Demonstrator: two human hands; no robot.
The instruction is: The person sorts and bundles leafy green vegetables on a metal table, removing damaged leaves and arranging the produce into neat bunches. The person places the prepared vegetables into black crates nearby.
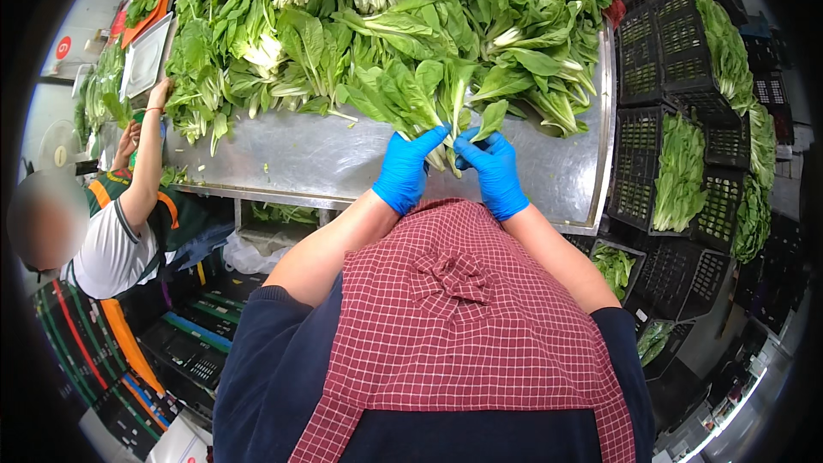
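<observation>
My left hand (409,164), in a blue glove, is closed around the pale stems of a bunch of leafy greens (411,99), whose leaves point away from me. Beside it my right hand (488,164), gloved alike, pinches a small green leaf (492,119) and touches the stem ends. Both hands are just above the near part of a stainless steel table (308,157). A large heap of leafy greens with white stems (386,19) covers the far side of the table, right behind the bunch.
At the left a co-worker (119,238) reaches toward a metal tray (146,61) at the table's end. Black plastic crates (636,167) of greens stand stacked on the right. More black crates (186,347) lie at lower left. The table has a raised right edge (606,109).
</observation>
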